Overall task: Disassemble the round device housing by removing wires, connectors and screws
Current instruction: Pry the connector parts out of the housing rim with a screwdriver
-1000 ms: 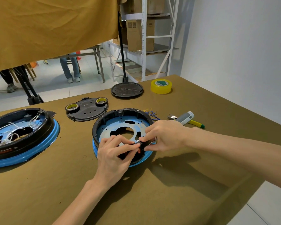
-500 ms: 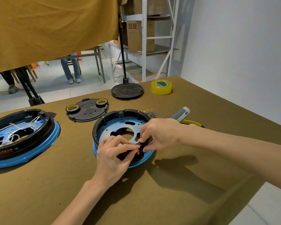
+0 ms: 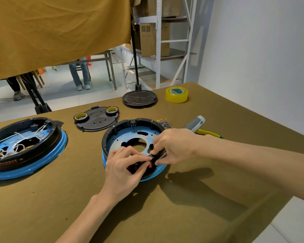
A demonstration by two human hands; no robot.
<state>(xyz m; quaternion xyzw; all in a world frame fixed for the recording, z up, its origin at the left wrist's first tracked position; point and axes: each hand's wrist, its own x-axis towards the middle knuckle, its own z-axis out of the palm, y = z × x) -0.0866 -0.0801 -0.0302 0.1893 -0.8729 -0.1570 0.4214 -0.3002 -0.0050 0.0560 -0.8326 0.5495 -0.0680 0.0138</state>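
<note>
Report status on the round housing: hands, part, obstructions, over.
Left hand and right hand pinch black front panel on round housing. Nothing in the way.

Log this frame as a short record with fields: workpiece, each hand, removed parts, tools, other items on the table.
workpiece: round housing, black rim over blue base, centre of table
left hand: left hand grips the near rim at a small black part with red on it
right hand: right hand pinches the same spot on the rim from the right
removed parts: blue wires behind the housing; black cover plate
tools: grey-handled tool, yellow-handled tool, both untouched
other items: second housing with white wires inside; yellow tape roll
</note>
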